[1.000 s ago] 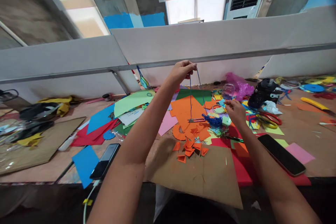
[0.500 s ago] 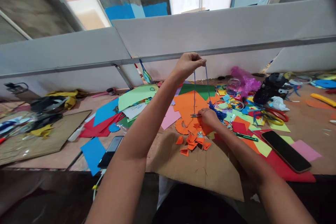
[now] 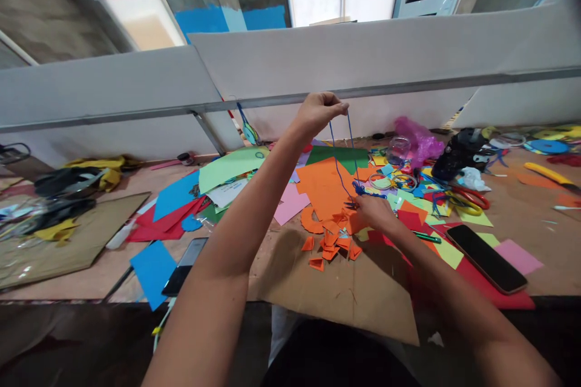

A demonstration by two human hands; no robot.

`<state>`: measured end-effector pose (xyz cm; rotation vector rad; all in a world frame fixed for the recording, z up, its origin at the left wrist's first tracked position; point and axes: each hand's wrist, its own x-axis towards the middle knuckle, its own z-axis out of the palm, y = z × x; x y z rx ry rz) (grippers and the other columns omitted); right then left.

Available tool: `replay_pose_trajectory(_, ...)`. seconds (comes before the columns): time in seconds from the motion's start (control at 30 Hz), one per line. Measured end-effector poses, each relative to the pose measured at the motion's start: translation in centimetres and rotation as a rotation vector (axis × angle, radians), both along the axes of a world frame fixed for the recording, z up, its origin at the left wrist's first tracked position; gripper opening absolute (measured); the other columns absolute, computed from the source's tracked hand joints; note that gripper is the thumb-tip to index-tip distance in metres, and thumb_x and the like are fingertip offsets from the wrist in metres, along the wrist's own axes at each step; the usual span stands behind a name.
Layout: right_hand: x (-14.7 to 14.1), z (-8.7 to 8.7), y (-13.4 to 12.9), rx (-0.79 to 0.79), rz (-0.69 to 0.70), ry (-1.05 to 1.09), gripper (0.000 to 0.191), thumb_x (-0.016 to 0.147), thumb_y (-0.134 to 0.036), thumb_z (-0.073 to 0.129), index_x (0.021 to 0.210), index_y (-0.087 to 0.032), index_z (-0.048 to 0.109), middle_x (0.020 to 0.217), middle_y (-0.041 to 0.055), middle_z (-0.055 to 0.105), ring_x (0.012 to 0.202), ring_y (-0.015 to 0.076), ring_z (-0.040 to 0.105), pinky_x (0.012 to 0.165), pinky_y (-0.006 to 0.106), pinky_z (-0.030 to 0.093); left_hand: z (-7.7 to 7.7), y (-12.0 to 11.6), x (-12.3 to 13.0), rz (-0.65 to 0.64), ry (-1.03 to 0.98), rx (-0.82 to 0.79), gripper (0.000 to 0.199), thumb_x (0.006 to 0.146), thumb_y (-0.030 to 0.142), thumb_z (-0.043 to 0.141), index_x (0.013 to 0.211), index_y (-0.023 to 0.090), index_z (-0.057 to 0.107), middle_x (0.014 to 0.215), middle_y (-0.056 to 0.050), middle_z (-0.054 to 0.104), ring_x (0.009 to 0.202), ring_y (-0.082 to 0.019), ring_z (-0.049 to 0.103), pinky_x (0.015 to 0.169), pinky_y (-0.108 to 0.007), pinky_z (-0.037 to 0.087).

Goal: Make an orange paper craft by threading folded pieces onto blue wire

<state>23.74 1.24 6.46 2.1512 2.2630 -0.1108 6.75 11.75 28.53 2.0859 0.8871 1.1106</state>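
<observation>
Raised above the table, my left hand (image 3: 323,110) pinches a blue string (image 3: 351,140), whose two strands hang down toward the papers. My right hand (image 3: 373,210) is low over the orange paper, its fingers closed around something small and dark, perhaps scissors, at the lower part of one strand. A tangle of blue yarn (image 3: 368,191) lies just above my right fingers. Under the strands is an orange sheet (image 3: 318,184). Folded orange pieces (image 3: 330,244) are heaped on a brown cardboard sheet (image 3: 345,302) nearest me.
Right of my hands are a green pen (image 3: 427,236), a phone (image 3: 486,259), red-handled scissors (image 3: 472,196) and a black bottle (image 3: 458,154). Coloured papers, another phone (image 3: 185,266) and a cardboard piece (image 3: 77,248) lie left. A white partition (image 3: 340,57) stands behind.
My right hand has shifted slightly right, toward the blue tangle. The left strand, straight before, now slants and bends at its lower end. My left hand still holds the string high.
</observation>
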Motion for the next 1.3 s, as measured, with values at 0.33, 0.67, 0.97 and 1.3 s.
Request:
replay_pose_trajectory(0.33,7.0,1.3,-3.0,-0.091,0.023,0.193,0.039,0.098,-0.032,0.041,0.120,-0.024,0.072,0.121,0.0087,0.072,0.109,0.0251,0.065,0.085,0.031,0.046,0.7,-0.6,0.1,0.000,-0.019,-0.001,0.011,0.081,0.024,0.067,0.079,0.014,0.071,0.070,-0.005,0.063,0.071,-0.012,0.053,0.065,-0.028,0.040)
replay_pose_trajectory(0.67,7.2,1.4,-1.4,0.075,-0.054,0.335,0.039,0.101,-0.044,0.043,0.102,-0.019,0.074,0.107,0.0104,0.073,0.097,0.0242,0.065,0.074,0.029,0.042,1.1,-1.5,0.2,-0.015,-0.012,0.021,0.013,0.081,0.025,0.067,0.078,0.013,0.071,0.071,-0.004,0.062,0.071,-0.012,0.053,0.065,-0.028,0.041)
replay_pose_trajectory(0.97,5.7,0.6,0.2,0.176,-0.170,0.253,0.038,0.101,-0.047,0.046,0.102,-0.020,0.072,0.106,0.0095,0.075,0.090,0.0231,0.065,0.060,0.029,0.027,1.1,-1.1,-0.1,-0.024,0.028,0.016,0.018,0.083,0.030,0.067,0.084,0.013,0.071,0.073,-0.005,0.062,0.073,-0.012,0.052,0.064,-0.027,0.038)
replay_pose_trajectory(1.3,5.2,0.0,0.8,0.235,-0.112,0.281,0.037,0.101,-0.046,0.046,0.101,-0.022,0.073,0.103,0.0087,0.076,0.089,0.0222,0.066,0.059,0.029,0.026,0.9,-1.1,-0.2,-0.025,0.029,-0.005,0.018,0.082,0.032,0.068,0.087,0.014,0.071,0.073,-0.005,0.060,0.075,-0.013,0.054,0.064,-0.028,0.039)
